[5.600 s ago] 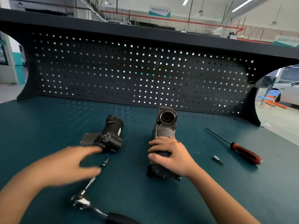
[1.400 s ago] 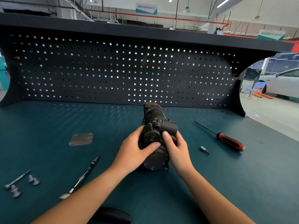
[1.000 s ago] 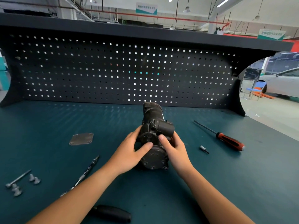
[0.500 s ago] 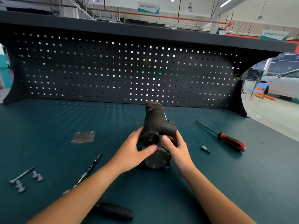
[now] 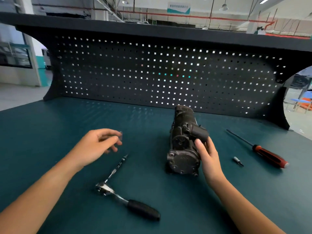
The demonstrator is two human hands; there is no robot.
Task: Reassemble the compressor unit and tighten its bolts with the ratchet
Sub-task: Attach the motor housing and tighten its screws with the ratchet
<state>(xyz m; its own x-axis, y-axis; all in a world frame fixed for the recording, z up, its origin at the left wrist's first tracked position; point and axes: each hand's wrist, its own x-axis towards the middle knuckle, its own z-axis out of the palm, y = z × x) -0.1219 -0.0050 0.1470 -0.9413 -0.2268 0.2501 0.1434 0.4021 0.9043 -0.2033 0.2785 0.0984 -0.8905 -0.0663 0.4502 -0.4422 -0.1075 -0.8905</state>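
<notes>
Nearest on the teal surface (image 5: 168, 208) lies the ratchet (image 5: 133, 205), black handle toward the viewer, chrome head to the left. A slim extension bar (image 5: 116, 168) runs up and away from the head.

The left grip (image 5: 99, 144), a bare hand, hovers above the surface with fingers loosely curled. It is blurred, with a pale smear at the fingertips, so I cannot tell whether it has anything.

The right grip (image 5: 208, 154) is wrapped on the right flank of the compressor unit (image 5: 182, 144), thumb on the front. The unit lies mid-surface, round bolted end cap facing the viewer. Raised lettering on that cap is unreadable.

To the right lie a small bit (image 5: 238, 161) and a red-and-black screwdriver (image 5: 268, 156).

Behind stands a black pegboard (image 5: 152, 73). A teal-and-white sign (image 5: 179, 7) hangs beyond, its writing too small to read.
</notes>
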